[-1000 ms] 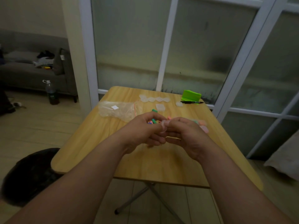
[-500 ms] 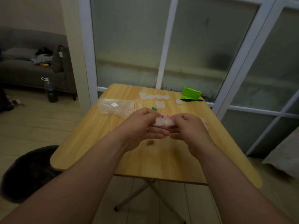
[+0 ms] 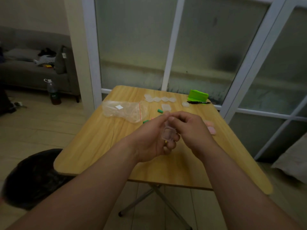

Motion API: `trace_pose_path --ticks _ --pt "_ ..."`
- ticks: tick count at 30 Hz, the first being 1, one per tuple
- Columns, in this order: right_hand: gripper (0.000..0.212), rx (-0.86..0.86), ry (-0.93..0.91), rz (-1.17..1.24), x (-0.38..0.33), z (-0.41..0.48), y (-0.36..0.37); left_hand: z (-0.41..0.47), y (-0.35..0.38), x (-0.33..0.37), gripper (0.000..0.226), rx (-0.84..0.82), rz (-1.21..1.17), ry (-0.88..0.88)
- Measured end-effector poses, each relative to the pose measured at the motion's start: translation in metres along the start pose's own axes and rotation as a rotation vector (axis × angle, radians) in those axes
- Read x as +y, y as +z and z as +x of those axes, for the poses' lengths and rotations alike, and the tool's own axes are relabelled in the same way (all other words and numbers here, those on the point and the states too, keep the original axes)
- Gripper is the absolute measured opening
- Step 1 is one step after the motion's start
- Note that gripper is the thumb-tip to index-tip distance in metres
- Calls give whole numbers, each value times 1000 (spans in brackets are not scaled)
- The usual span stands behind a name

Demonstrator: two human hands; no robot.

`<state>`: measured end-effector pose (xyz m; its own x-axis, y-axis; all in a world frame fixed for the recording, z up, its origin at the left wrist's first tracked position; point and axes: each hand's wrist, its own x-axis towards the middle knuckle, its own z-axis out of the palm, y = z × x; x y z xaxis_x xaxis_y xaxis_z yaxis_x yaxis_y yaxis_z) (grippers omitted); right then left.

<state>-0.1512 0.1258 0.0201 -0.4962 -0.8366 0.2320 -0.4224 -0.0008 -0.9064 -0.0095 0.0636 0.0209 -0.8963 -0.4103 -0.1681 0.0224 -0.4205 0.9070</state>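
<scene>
Clear box (image 3: pixel 168 134) held above the bench (image 3: pixel 99 146) | left hand (image 3: pixel 153 141) fingers curl round it | right hand (image 3: pixel 191 128) pinches its top | light, stiff, slick: grip side walls

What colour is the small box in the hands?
Clear, colourless plastic; the small box shows best in the head view.

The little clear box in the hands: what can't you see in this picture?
- Head view: whether the small clear box holds anything; the left hand and right hand curl round it, and the light is dim.
- Head view: the pink pieces lie partly behind the right hand.
- Head view: print on the pen is too small to read.
</scene>
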Motion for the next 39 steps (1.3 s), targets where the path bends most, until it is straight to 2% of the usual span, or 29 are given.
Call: trace_pose_path --ticks 4,8,11,14,20,24,30,39 --pt "17 15 42 130 -4 0 -5 0 -7 1 43 100 -65 2" --pt "16 158 140 137 3 4 -13 -1 -23 13 44 300 -245 95" --pt "18 199 174 73 12 5 -13 -3 -36 19 44 424 -350 122" --pt "15 176 153 -102 18 6 -9 -4 -46 22 46 483 -420 131" --pt "14 113 38 -431 26 11 9 -2 -55 23 28 514 -468 149" --pt "10 71 10 -551 29 18 15 -1 -64 25 32 538 -467 122" --pt "18 6 6 -644 26 36 25 4 -78 28 51 589 -477 94" --pt "20 -16 -37 -813 24 67 37 6 -66 26 45 586 -517 133"
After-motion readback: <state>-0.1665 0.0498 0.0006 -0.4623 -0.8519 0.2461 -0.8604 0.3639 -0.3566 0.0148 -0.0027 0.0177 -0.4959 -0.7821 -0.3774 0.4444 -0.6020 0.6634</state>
